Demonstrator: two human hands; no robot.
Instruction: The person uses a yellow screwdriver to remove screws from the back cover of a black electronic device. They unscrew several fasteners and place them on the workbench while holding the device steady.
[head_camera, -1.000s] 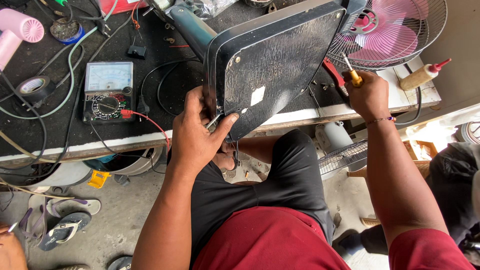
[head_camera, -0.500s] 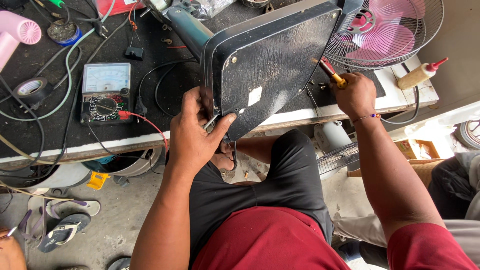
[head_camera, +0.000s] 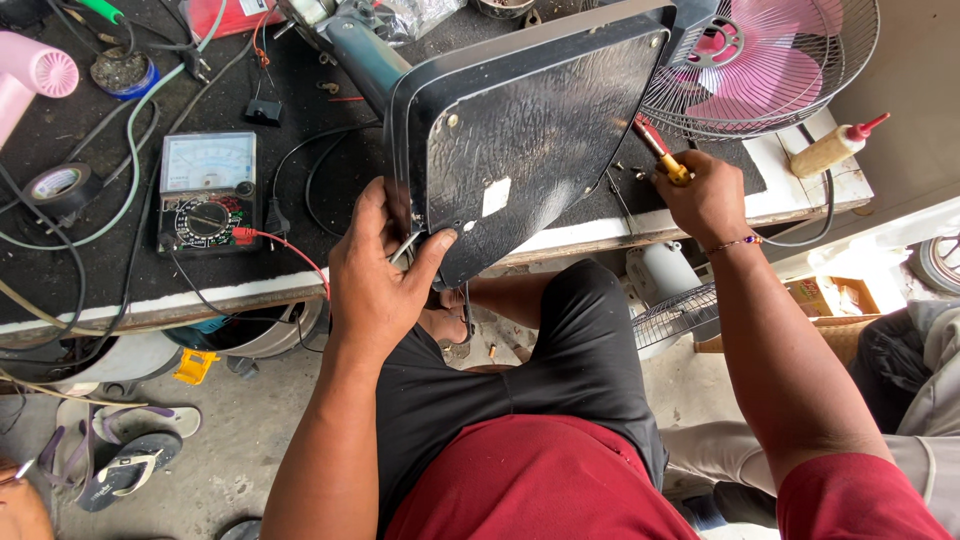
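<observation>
In the head view, a black fan base (head_camera: 530, 140) is held tilted on the cluttered workbench (head_camera: 90, 300) edge by the clenched left hand (head_camera: 385, 275); a screwdriver (head_camera: 660, 150) is gripped by the right hand (head_camera: 705, 200) (a multimeter (head_camera: 207, 192) and pink fan (head_camera: 770, 60) are nearby).

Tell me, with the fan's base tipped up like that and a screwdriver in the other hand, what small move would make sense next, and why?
Probably bring the screwdriver tip onto one of the screws of the black base plate. The left hand grips the plate's lower corner, holding it tilted with its underside facing up. The right hand holds the tool beside the plate's right edge, seemingly not on a screw yet.
</observation>
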